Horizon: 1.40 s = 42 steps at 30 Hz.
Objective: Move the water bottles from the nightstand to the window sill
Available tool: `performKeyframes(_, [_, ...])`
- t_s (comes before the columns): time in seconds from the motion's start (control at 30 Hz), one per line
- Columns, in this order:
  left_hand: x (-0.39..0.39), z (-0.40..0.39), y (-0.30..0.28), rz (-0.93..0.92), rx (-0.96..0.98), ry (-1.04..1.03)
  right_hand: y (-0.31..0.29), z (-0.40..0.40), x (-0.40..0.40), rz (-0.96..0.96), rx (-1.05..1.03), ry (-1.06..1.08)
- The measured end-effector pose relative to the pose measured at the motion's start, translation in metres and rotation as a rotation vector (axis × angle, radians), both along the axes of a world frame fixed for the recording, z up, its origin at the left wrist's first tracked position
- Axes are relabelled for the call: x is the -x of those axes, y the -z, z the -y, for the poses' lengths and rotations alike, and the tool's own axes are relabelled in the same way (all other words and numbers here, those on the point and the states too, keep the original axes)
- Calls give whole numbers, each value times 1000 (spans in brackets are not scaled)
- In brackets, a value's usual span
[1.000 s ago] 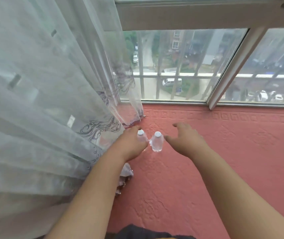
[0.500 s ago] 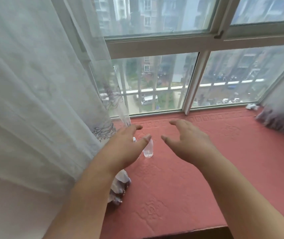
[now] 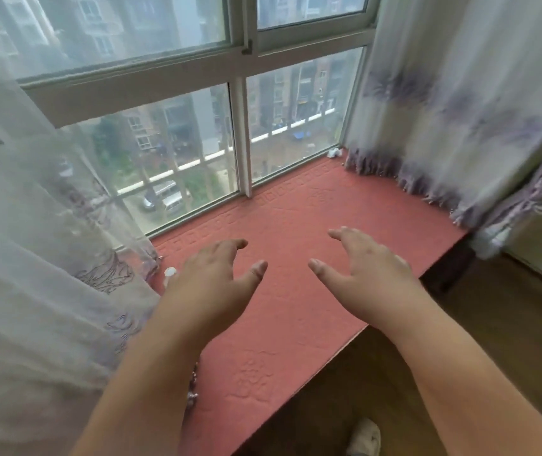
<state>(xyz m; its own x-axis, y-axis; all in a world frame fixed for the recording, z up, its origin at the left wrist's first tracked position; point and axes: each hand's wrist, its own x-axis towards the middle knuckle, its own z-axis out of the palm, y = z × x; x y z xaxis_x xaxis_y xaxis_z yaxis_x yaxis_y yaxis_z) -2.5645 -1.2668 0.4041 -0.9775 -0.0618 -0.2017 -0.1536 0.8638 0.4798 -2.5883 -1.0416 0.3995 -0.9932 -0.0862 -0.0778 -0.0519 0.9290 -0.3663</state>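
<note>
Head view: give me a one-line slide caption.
Both hands, left hand and right hand, open above the red window sill; one bottle cap peeks out beside the sheer curtain.

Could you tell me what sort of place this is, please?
Probably a bedroom or living room in an upper-floor flat: a deep window sill with a red embossed cover, sheer curtains either side, and a barred window overlooking parked cars and apartment blocks well below.
</note>
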Motion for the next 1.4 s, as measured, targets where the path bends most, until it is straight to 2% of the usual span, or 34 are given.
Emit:
performKeyframes(0.17, [7,-48,-8,-2,3,172,-10,-52,-27,28,7,162])
performKeyframes(0.43, [15,-127,-30,-44,37,361,-17,-123,-50,16,51,300])
performKeyframes(1.1, [-31,-376,-52,-195,44,750,-39,-339,-171,-136,72,681])
performKeyframes(1.4, [-49,-437,-46,-177,80,844,-24,-388,-203,-127,103,759])
